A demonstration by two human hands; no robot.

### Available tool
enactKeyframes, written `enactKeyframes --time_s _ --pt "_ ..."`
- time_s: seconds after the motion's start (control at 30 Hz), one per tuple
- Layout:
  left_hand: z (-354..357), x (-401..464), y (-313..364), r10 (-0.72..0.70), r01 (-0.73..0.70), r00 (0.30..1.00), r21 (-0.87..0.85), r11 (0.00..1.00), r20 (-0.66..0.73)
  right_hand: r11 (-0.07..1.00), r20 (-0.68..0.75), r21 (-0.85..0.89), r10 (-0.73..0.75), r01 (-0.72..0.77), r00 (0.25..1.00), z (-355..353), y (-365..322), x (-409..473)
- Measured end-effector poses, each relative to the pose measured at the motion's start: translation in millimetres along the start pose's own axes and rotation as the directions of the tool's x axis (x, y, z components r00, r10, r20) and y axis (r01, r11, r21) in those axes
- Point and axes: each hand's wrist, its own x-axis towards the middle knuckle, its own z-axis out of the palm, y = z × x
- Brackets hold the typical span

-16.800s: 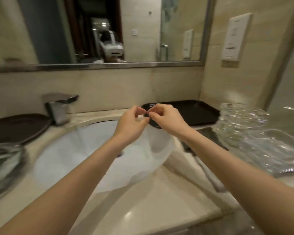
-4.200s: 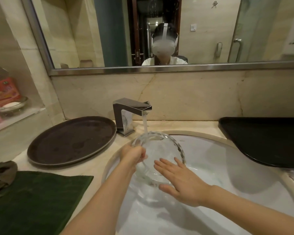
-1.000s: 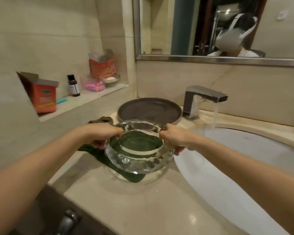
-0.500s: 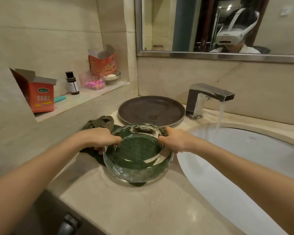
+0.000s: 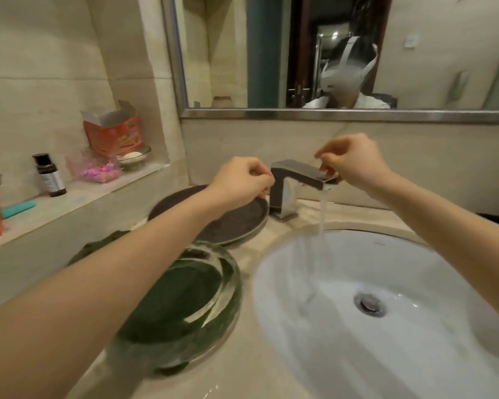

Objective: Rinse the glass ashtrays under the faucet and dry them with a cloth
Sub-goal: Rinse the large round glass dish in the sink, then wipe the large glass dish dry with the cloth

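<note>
A round clear glass ashtray (image 5: 185, 306) sits on a dark green cloth (image 5: 104, 243) on the counter, left of the sink (image 5: 386, 326). Neither hand touches it. My left hand (image 5: 242, 180) hovers over the round dark tray with curled fingers and holds nothing. My right hand (image 5: 352, 162) is at the front end of the chrome faucet (image 5: 294, 185). Its curled fingertips lie on top of the spout and its thumb at the tip. Water runs from the faucet into the basin.
A round dark tray (image 5: 231, 223) lies behind the ashtray beside the faucet. A wall ledge on the left holds red boxes (image 5: 113, 133), a small dark bottle (image 5: 48, 175) and a dish of pink items (image 5: 98, 171). A mirror hangs above the counter.
Both hands have let go of the ashtray, which now rests on the green cloth. They rose toward the faucet, and the right one reached its spout.
</note>
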Motion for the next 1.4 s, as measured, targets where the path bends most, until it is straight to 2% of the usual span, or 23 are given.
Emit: enactKeyframes --time_s 0.07,0.13,0.23,0.33,0.4,0.53,0.63,0.8,0.93,1.17,1.4 --pt "24 22 11 -0.038 0.039 0.999 -0.018 0.999 0.011 0.999 -0.106 -0.008 0.052 -0.053 0.993 -9 23 20" --pt "43 37 15 -0.085 0.085 0.996 0.000 0.996 0.002 0.982 -0.104 -0.004 0.188 -0.190 0.977 -9 47 37" --pt "61 49 5 -0.128 0.122 0.992 0.206 0.971 0.019 0.916 0.056 0.101 0.385 -0.389 0.921 4 79 52" --pt "68 52 -15 -0.177 0.160 0.984 0.325 0.932 0.024 0.850 0.206 0.243 0.425 -0.466 0.882 23 87 57" --pt "68 47 -25 -0.209 0.178 0.975 0.297 0.938 0.074 0.822 0.241 0.315 0.414 -0.474 0.878 32 89 57" --pt "65 35 -31 -0.158 0.117 0.976 0.245 0.962 0.153 0.809 0.180 0.391 0.402 -0.440 0.898 39 88 55" --pt "65 30 -30 -0.113 0.065 0.979 0.263 0.963 0.171 0.852 0.169 0.331 0.370 -0.406 0.914 32 87 51" --pt "69 17 -24 -0.051 -0.009 0.981 0.314 0.950 0.185 0.865 0.288 0.275 0.342 -0.419 0.895 24 86 36" --pt "71 1 -17 -0.001 -0.063 0.981 0.327 0.943 0.192 0.903 0.197 0.203 0.341 -0.379 0.919 10 79 13" --pt "85 -41 15 0.104 -0.155 0.971 0.237 0.959 0.214 0.950 0.256 0.035 0.291 -0.309 0.922 -22 73 -76" --pt "121 -85 34 0.178 -0.234 0.946 0.193 0.953 0.271 0.969 0.230 -0.073 0.248 -0.238 0.941 -55 66 -171"
